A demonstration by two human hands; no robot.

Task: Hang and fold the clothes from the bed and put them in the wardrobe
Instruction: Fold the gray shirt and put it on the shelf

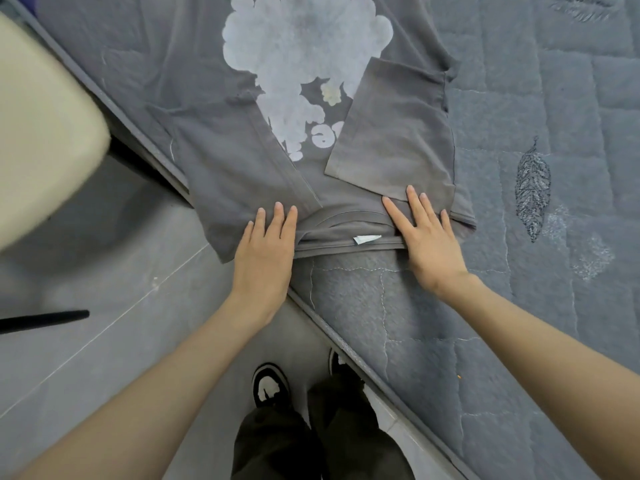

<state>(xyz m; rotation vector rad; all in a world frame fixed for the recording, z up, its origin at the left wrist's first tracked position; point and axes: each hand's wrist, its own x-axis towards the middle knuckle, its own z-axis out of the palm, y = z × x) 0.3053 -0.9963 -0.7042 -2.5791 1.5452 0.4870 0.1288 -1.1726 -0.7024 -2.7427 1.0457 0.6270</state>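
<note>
A grey T-shirt (pixel 242 168) with a pale cloud-like print lies flat on the bed (pixel 554 133), collar end toward me, both sleeves folded inward over the body. A small white label (pixel 366 239) shows at the collar. My left hand (pixel 266 247) lies flat with straight fingers on the left shoulder fold, which overhangs the bed's edge. On the right shoulder fold beside the collar, my right hand (pixel 429 237) presses flat, fingers spread.
The bed carries a grey-blue quilted cover with a leaf pattern (pixel 532 188). Its edge runs diagonally from upper left to lower right. Grey floor (pixel 104 271) lies to the left, with a cream cushioned object (pixel 41 133) and a black rod (pixel 45 320). My shoes (pixel 270 386) stand below.
</note>
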